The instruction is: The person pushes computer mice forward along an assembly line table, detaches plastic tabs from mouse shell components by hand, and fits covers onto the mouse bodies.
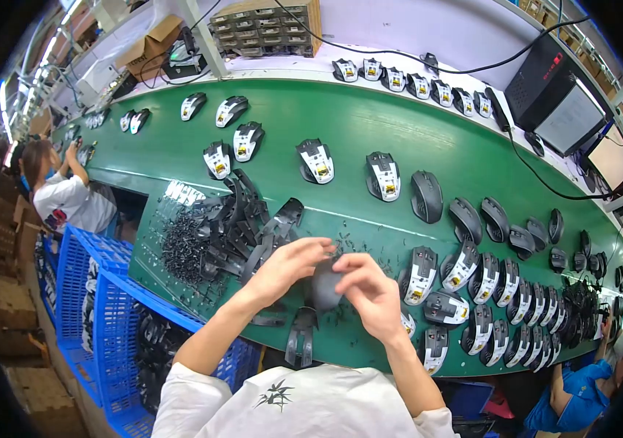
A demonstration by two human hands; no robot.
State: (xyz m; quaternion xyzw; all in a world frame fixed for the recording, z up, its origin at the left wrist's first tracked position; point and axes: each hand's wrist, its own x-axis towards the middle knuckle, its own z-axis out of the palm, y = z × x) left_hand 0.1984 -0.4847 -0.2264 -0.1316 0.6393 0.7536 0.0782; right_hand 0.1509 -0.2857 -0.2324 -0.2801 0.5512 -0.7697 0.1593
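Observation:
A dark computer mouse (324,286) is between my two hands, above the front of the green bench. My left hand (289,269) is bent over its upper left side, the fingertips at its far end. My right hand (370,292) grips it from the right with curled fingers. Just below lies a black plastic mouse shell (300,336) on the bench. To the left, more black shell pieces (238,219) are heaped beside a pile of small black parts (184,248). White-and-black mice without top covers (419,276) stand in rows at the right.
Mice are spread along the green bench (348,109), with more on the white shelf (392,55) behind. Blue crates (111,321) stand at lower left. A computer tower (556,95) is at back right. One person (71,193) works at far left, another (578,394) at right.

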